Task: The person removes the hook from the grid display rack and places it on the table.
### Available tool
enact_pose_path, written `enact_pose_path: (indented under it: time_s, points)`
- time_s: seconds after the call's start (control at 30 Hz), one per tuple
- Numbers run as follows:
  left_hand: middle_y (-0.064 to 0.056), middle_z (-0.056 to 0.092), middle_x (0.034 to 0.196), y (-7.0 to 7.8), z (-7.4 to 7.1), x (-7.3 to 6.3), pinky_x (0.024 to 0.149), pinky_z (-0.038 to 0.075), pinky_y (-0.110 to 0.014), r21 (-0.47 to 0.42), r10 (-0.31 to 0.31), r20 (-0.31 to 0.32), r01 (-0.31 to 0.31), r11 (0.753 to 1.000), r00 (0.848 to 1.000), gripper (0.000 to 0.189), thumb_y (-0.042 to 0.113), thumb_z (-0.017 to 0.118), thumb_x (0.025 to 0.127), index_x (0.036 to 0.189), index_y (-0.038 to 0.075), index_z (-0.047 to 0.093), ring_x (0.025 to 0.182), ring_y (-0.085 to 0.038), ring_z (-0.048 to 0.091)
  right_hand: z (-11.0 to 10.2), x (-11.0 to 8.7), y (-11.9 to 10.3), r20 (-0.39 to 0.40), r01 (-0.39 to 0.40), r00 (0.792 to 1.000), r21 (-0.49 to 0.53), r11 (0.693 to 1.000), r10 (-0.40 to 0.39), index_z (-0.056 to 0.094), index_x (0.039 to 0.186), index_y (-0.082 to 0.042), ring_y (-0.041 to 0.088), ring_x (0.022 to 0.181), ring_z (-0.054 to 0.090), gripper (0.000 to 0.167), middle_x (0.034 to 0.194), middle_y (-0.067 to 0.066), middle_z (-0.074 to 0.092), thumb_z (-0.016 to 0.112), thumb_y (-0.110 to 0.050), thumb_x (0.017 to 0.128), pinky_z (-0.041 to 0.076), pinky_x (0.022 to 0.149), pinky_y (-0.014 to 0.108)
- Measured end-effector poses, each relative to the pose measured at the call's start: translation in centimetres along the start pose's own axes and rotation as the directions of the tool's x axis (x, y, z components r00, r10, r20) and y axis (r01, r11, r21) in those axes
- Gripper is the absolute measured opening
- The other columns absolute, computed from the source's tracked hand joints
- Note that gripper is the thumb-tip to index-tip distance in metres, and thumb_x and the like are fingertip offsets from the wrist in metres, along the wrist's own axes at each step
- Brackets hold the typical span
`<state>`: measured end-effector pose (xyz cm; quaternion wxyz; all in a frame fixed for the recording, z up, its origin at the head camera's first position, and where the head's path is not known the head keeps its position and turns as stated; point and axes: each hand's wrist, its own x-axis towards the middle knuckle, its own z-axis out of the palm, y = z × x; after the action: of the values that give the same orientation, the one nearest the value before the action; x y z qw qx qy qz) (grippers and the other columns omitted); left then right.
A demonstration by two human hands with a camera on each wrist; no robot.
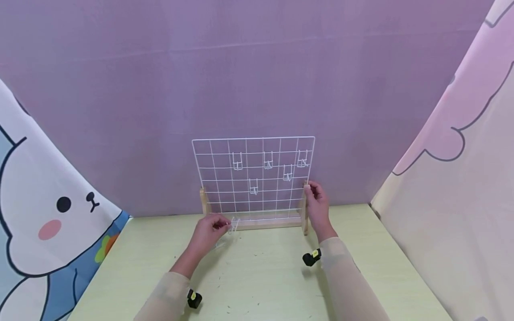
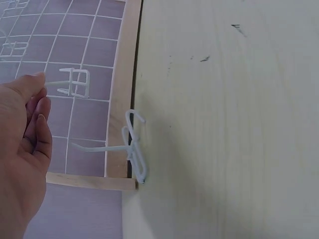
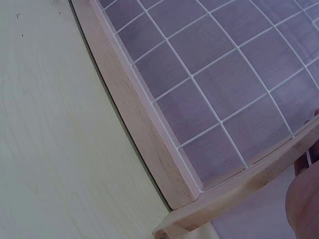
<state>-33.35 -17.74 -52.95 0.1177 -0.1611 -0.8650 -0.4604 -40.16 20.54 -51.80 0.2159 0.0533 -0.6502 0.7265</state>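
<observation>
One white hook, pinched, juts rightward from the left grip; the right grip holds the wooden stand.

Pale table; wire rack, hook atop

The left arm and the right arm reach out from the near side of the wire grid rack. The left hand is in front of the rack's bottom left part, thumb and finger pinched. The right hand holds its right side.
</observation>
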Motion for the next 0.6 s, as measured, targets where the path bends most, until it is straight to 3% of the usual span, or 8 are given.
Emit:
enact_pose_path:
  time_s: [0.23, 0.6]
  points:
    - [0.004, 0.074, 0.095, -0.5, 0.4, -0.2, 0.076, 0.061, -0.026, -0.008, 0.004, 0.015, -0.004, 1.0, 1.0, 0.013, 0.002, 0.084, 0.097, 0.098, 0.014, 0.081, 0.084, -0.014, 0.068, 0.0, 0.0, 0.1, 0.002, 0.02, 1.0, 0.003, 1.0, -0.02, 0.064, 0.138, 0.0, 0.025, 0.111, 0.056, 0.034, 0.136, 0.027, 0.062, 0.065, -0.025, 0.114, 0.054, 0.099, 0.042]
    - [0.004, 0.072, 0.092, -1.8, 1.4, -0.3, 0.072, 0.06, -0.026, -0.001, -0.003, 0.046, 0.003, 1.0, 0.999, 0.017, -0.001, 0.085, 0.095, 0.094, 0.015, 0.079, 0.082, -0.014, 0.065, 0.0, -0.2, -0.1, 0.006, 0.017, 1.0, 0.011, 1.0, -0.017, 0.063, 0.139, 0.001, 0.031, 0.114, 0.055, 0.035, 0.136, 0.026, 0.062, 0.064, -0.024, 0.115, 0.053, 0.101, 0.044]
